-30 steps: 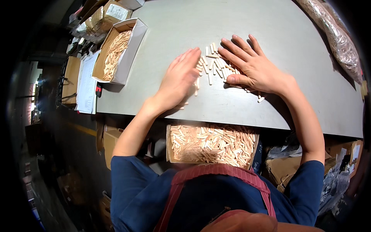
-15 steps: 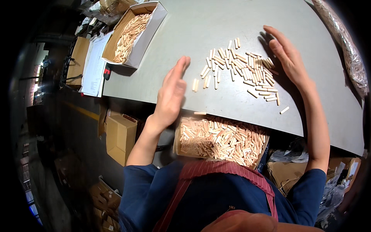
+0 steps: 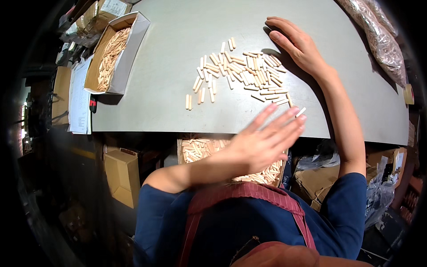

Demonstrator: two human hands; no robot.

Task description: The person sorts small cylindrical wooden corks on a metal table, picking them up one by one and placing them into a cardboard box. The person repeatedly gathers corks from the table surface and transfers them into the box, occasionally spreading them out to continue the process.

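Many short wooden dowels (image 3: 249, 73) lie loosely spread on the grey tabletop (image 3: 178, 49). My left hand (image 3: 271, 138), slightly smeared by motion, reaches across to the right over the table's front edge. Its fingers are spread, close to a single dowel (image 3: 301, 112) at the near right of the spread. My right hand (image 3: 296, 44) rests beyond the right side of the dowels, fingers extended and thumb apart, holding nothing. Below the table edge, against my apron, an open box of dowels (image 3: 200, 149) is partly covered by my left forearm.
An open white carton (image 3: 133, 49) of dowels stands at the table's left, beside papers (image 3: 81, 98). A clear bag (image 3: 378, 40) of dowel-like pieces lies along the right edge. An empty cardboard box (image 3: 122, 178) sits lower left; cardboard and plastic wrap (image 3: 318, 160) lie lower right.
My left hand has swung from the left of the dowels to the right, over the near edge. My right hand stays beside the dowels. The whole view has shifted. A dowel at the table's edge is gone from view.
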